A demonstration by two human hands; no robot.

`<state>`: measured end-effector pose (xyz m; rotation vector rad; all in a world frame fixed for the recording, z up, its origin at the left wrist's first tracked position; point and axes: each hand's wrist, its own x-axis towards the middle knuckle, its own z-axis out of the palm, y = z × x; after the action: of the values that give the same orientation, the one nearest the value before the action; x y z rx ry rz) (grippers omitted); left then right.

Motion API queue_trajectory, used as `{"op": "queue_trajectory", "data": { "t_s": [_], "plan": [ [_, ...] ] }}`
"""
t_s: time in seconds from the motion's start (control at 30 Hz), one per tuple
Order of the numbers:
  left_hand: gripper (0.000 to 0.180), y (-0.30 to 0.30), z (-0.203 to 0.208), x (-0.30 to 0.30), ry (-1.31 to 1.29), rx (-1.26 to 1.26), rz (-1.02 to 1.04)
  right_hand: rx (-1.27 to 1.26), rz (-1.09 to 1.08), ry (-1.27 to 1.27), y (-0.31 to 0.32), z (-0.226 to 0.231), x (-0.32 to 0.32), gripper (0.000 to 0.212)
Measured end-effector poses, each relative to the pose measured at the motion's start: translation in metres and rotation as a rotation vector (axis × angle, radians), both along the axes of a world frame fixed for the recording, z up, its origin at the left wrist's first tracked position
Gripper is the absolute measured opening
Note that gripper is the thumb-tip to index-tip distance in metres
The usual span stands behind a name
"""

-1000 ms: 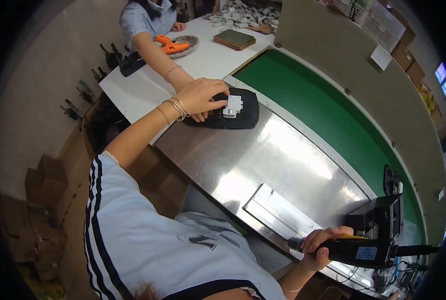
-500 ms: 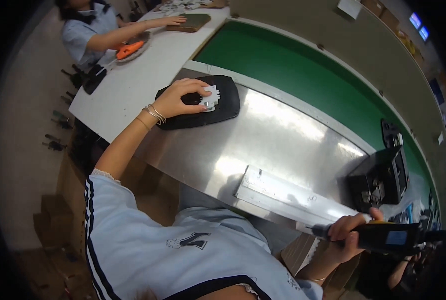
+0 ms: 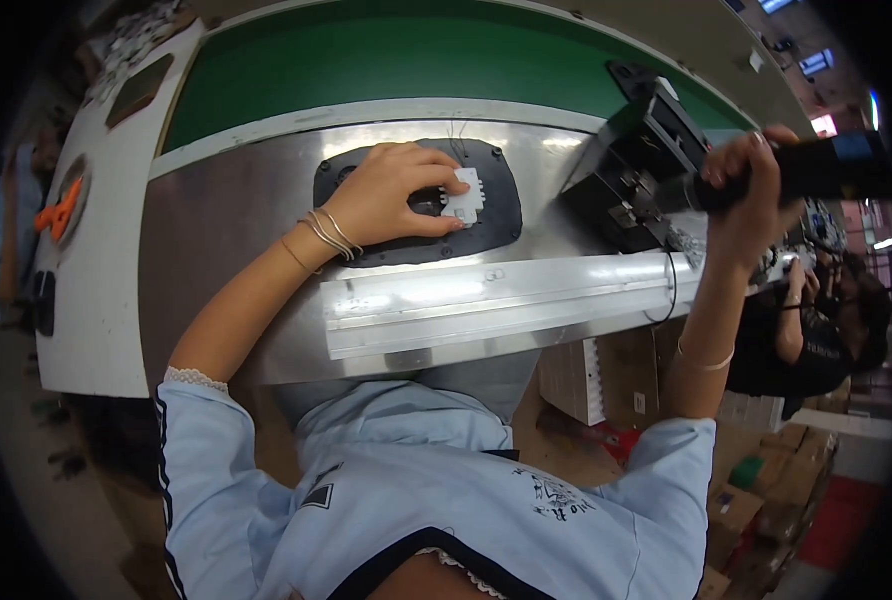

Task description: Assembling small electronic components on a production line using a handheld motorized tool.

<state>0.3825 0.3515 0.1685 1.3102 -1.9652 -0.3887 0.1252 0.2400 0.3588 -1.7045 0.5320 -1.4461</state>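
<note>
My left hand point(image 3: 391, 195) pinches a small white block-like part point(image 3: 466, 197) between thumb and fingers. That part rests over a flat black panel with rounded corners point(image 3: 501, 205), which lies on the metal worktop; the hand covers much of the panel's left side. Raised at the right, my right hand point(image 3: 746, 195) is wrapped round a black power screwdriver point(image 3: 816, 170). The tool's narrower front end points left, in front of a black box-shaped device point(image 3: 626, 165), and its bit is hard to make out.
A long pale metal rail point(image 3: 506, 295) lies along the worktop's near edge. Behind the worktop runs a green belt point(image 3: 386, 60). At the left, a white table point(image 3: 96, 300) bears an orange object point(image 3: 61, 210) in a dish. Another person point(image 3: 816, 320) is at the right.
My view has swung to the right. The screwdriver in my right hand has risen from beside the rail's end to the black device. My left hand still holds the white part on the panel.
</note>
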Motion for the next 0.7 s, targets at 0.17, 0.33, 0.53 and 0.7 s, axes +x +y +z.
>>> {"op": "queue_trajectory", "data": {
  "t_s": [0.17,0.33,0.53,0.7],
  "plan": [
    [0.036,0.001,0.006,-0.004,0.004,-0.014,-0.054,-0.083,-0.064,0.066,-0.008,-0.014,0.013,0.014],
    [0.035,0.002,0.004,-0.002,-0.036,-0.055,-0.023,-0.098,-0.121,0.130,-0.015,-0.031,0.008,0.014],
    [0.034,-0.002,0.000,0.000,-0.018,-0.111,-0.005,-0.085,-0.111,0.076,-0.013,-0.027,0.008,0.012],
    [0.033,-0.002,0.001,0.000,-0.026,-0.084,-0.018,-0.132,-0.113,0.059,-0.012,-0.032,0.010,0.010]
  ]
}}
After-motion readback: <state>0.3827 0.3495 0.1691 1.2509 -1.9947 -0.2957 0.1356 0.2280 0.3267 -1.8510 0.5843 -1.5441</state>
